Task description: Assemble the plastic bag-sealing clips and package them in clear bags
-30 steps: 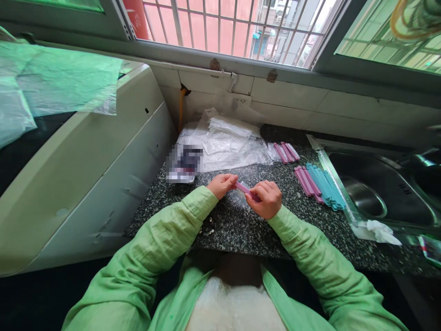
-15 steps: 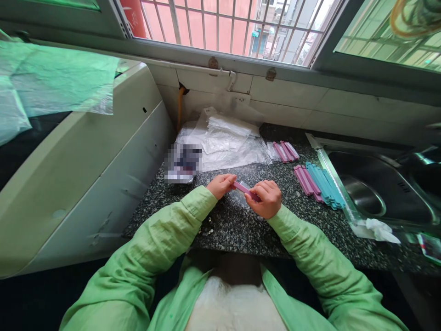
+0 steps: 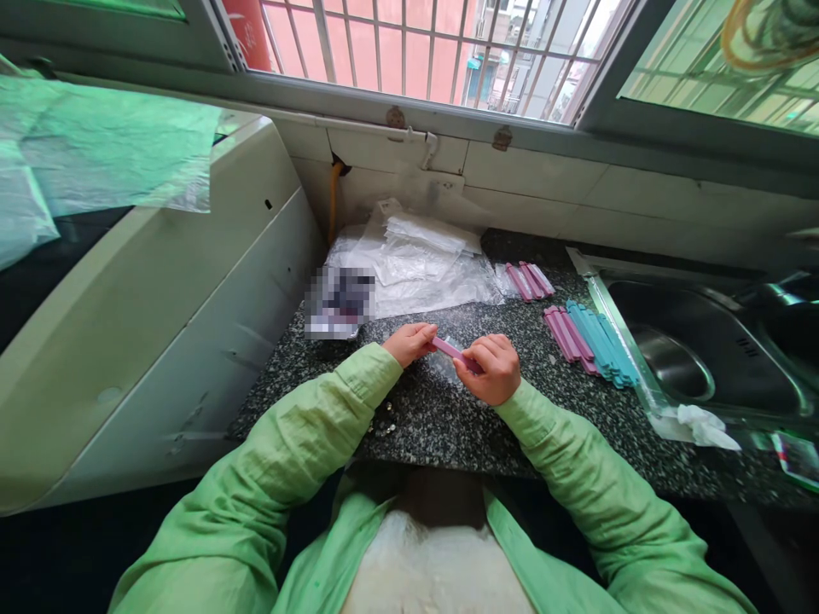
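Observation:
My left hand (image 3: 409,343) and my right hand (image 3: 487,368) each pinch one end of a pink plastic clip (image 3: 451,350), held just above the speckled dark counter (image 3: 448,418). A small clear plastic bag (image 3: 443,365) hangs at the clip between my hands. Both arms wear light green sleeves. To the right lies a row of pink and blue clips (image 3: 592,341), and further back a few more pink clips (image 3: 528,280).
A pile of clear plastic bags (image 3: 415,264) lies at the back of the counter by a blurred packet (image 3: 339,303). A steel sink (image 3: 697,354) is at right with crumpled tissue (image 3: 704,425). A white appliance (image 3: 147,307) stands at left. A barred window runs above.

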Action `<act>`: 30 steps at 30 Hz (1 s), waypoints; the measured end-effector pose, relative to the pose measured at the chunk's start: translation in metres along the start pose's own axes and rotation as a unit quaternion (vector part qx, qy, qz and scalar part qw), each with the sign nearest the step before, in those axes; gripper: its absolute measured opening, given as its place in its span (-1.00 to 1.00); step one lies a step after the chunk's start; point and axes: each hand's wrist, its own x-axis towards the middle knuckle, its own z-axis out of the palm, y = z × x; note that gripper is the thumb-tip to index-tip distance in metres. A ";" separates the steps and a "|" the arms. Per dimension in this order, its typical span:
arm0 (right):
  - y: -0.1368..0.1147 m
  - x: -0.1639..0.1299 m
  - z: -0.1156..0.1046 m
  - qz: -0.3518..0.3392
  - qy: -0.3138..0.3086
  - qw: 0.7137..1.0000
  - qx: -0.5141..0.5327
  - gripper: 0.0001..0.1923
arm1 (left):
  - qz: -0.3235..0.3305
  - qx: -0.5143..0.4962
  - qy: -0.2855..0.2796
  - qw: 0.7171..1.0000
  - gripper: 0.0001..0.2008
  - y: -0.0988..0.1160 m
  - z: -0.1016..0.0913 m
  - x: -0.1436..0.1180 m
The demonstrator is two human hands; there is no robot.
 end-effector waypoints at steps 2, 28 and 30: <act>0.000 0.000 0.000 0.000 0.000 1.000 0.001 -0.79 | -0.004 -0.007 -0.001 1.000 -0.49 -0.001 0.000 0.001; 0.004 0.000 0.001 0.032 -0.003 0.999 -0.021 -0.82 | 0.038 -0.003 -0.050 0.998 -0.44 -0.007 -0.011 0.007; 0.004 0.000 0.001 0.038 -0.004 0.999 -0.025 -0.82 | 0.041 0.014 -0.049 0.998 -0.45 -0.005 -0.011 0.006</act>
